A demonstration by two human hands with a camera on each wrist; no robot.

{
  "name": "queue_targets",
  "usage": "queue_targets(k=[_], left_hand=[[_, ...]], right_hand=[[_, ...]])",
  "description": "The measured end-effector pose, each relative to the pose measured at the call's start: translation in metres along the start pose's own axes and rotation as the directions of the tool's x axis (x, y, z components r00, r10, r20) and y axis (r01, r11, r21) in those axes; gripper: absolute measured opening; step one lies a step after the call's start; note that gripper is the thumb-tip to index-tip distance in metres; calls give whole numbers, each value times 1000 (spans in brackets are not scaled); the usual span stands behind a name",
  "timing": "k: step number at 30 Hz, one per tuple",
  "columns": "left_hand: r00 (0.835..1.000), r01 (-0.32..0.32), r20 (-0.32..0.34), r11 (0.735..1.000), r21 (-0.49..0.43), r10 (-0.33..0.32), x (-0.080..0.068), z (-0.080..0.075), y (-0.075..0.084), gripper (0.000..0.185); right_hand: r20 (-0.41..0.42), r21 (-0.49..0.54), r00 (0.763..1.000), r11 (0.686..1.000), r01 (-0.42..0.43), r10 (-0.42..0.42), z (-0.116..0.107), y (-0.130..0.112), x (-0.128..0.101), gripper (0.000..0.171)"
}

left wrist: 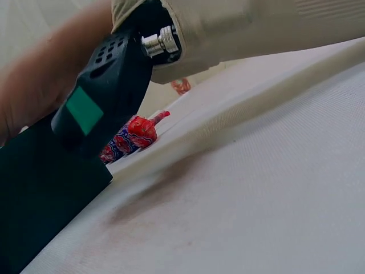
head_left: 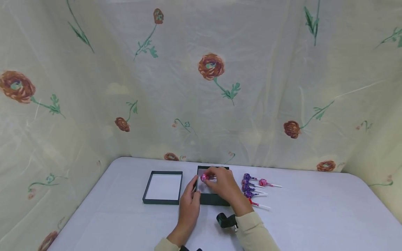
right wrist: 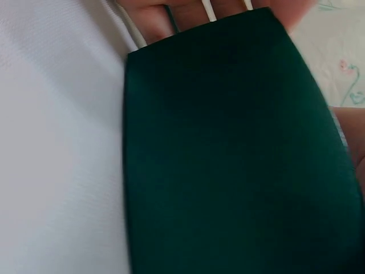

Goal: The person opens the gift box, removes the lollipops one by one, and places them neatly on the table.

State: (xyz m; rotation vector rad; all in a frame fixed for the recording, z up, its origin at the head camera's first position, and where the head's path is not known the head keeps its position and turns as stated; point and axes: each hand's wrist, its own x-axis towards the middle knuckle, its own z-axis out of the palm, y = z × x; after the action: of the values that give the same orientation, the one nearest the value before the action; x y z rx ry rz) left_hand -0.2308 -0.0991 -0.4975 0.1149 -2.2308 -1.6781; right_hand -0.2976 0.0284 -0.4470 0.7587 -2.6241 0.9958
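Apparently placing step: right hand (head_left: 223, 183) pinches pink lollipop (head_left: 203, 177) over dark box (head_left: 214, 199); left hand (head_left: 190, 204) lies along box's left side. Next move seems to call for lowering, then loosening pinch (more lollipops (head_left: 247, 188) lie right of box, on table (head_left: 125, 226)).

The table (head_left: 314, 212) had a white cloth (head_left: 103, 216) over its top. A shallow dark tray (head_left: 164, 186) lay flat, left of and apart from the dark green box (head_left: 214, 199). Right of the box, purple lollipops (head_left: 246, 188) lay bunched, sticks pointing right, between a pink lollipop (head_left: 263, 182) and a red lollipop (head_left: 255, 203).
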Motion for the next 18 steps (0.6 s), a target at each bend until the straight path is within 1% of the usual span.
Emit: queue_targets(k=[4,7,13,18], left_hand=[[1000,-10,1,1000,-5,10,0,0,2,50],[1000,-14,0,1000,-4,14,0,1,3,50],[1000,-4,-2,1000,-2,4,0,1,3,50],[1000,4,-7,1000,-11,-4,-1,1,2,50]], right_hand=[[-42,21,999,1000,21,-20,-10,-3,1,14],[-47,25,999,1000,-1,2,-20,-5,0,15],[-14,28,997,997,-78,78,-38,-7,-6,21],[19,28,992,992,-125,124,-53,-1,-13,30]])
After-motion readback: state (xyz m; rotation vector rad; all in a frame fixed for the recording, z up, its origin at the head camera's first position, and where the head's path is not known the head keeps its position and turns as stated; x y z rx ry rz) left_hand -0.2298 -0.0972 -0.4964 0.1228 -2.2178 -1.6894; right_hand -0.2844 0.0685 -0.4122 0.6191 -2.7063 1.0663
